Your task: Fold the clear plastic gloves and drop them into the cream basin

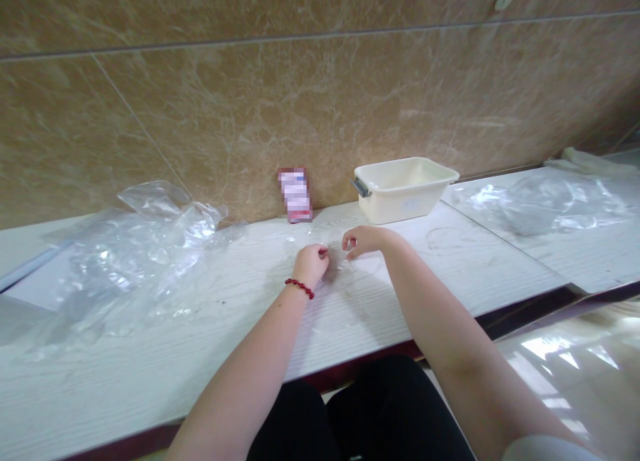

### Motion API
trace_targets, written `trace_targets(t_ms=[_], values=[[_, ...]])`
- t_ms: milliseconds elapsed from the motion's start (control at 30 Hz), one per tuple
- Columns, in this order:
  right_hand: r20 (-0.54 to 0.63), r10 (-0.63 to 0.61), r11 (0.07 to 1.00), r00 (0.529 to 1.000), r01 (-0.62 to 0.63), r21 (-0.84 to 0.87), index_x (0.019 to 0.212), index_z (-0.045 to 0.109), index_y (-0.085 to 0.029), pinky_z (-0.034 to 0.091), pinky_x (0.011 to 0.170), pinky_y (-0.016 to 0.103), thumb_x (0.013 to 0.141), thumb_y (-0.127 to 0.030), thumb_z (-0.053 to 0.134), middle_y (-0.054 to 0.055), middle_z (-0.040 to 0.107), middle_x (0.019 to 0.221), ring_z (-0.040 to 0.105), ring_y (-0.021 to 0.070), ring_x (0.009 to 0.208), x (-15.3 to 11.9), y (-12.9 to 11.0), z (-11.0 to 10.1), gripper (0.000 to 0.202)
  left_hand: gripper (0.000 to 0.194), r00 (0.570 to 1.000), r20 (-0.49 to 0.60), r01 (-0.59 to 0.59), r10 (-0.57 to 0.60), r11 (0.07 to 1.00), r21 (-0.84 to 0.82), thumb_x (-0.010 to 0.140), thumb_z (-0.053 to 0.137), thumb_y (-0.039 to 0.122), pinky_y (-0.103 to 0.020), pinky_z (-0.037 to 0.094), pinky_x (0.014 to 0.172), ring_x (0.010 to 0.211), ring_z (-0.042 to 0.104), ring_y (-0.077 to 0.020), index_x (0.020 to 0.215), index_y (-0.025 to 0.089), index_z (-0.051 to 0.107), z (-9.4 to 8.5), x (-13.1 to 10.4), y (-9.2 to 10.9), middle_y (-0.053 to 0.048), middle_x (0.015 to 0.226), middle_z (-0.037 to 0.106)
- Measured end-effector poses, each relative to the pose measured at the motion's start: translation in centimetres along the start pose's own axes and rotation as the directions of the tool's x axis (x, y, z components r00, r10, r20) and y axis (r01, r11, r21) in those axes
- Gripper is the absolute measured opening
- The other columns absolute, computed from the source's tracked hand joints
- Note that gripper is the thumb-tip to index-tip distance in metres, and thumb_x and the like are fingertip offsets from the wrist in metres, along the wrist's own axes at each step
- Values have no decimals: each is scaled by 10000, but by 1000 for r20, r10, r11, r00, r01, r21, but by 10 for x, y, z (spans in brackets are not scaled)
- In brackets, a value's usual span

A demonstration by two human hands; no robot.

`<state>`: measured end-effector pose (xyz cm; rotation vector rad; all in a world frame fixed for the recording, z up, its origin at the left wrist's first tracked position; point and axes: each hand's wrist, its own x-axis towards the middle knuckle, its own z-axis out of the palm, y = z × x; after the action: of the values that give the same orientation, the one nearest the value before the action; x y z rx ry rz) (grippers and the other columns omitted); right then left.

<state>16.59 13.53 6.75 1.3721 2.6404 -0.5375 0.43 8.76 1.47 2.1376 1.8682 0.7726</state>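
Note:
My left hand (313, 264), with a red bead bracelet (300, 287) at its wrist, is closed in a pinch over the middle of the white table. It grips a thin clear plastic bag (343, 274), which lies between and below my hands; its outline is hard to make out. Just to the right, my right hand (366, 240) hovers at the bag's other side. Its fingers are curved and the thumb stands apart from them, with nothing visible in the gap.
A cream plastic bin (400, 201) with a grey handle stands against the marble wall (320, 114). Left of it, a phone-like rectangle (296, 196) with a blurred face leans on the wall. Heaps of clear plastic bags (165, 248) lie at left, with more clear plastic (555, 201) at far right.

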Motion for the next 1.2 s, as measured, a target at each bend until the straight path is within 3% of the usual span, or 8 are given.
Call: trace_targets(t_ms=[400, 567, 767, 1200], values=[[21, -13, 999, 1000, 12, 33, 969, 538, -235, 363, 577, 200, 525, -395, 643, 14, 570, 882, 532, 140, 732, 4, -1, 6, 484, 162, 1000, 13, 17, -18, 998, 61, 687, 499, 217, -243, 423, 697, 740, 578, -165, 772, 174, 629, -4, 0, 2, -50, 780, 647], [-19, -62, 997, 998, 63, 35, 925, 558, -243, 351, 573, 193, 593, -430, 587, 7, 571, 835, 526, 126, 712, 5, -3, 6, 382, 155, 999, 34, 34, -36, 997, 72, 680, 511, 214, -239, 421, 698, 750, 575, -162, 781, 176, 621, -4, 0, 1, -48, 794, 643], [2, -50, 999, 999, 50, 6, 842, 596, -231, 349, 557, 190, 600, -336, 590, 3, 573, 781, 524, 126, 691, 6, -6, 7, 264, 159, 999, 37, 25, -27, 997, 71, 680, 512, 224, -247, 423, 697, 743, 576, -167, 783, 177, 624, -4, -1, 2, -51, 789, 644], [73, -31, 999, 997, 32, -18, 980, 529, -222, 358, 601, 207, 490, -403, 671, 18, 566, 855, 535, 144, 731, 9, 0, 11, 541, 172, 997, 52, 53, -57, 995, 88, 674, 495, 198, -242, 423, 697, 751, 582, -171, 769, 183, 638, -5, 0, 2, -53, 792, 653]])
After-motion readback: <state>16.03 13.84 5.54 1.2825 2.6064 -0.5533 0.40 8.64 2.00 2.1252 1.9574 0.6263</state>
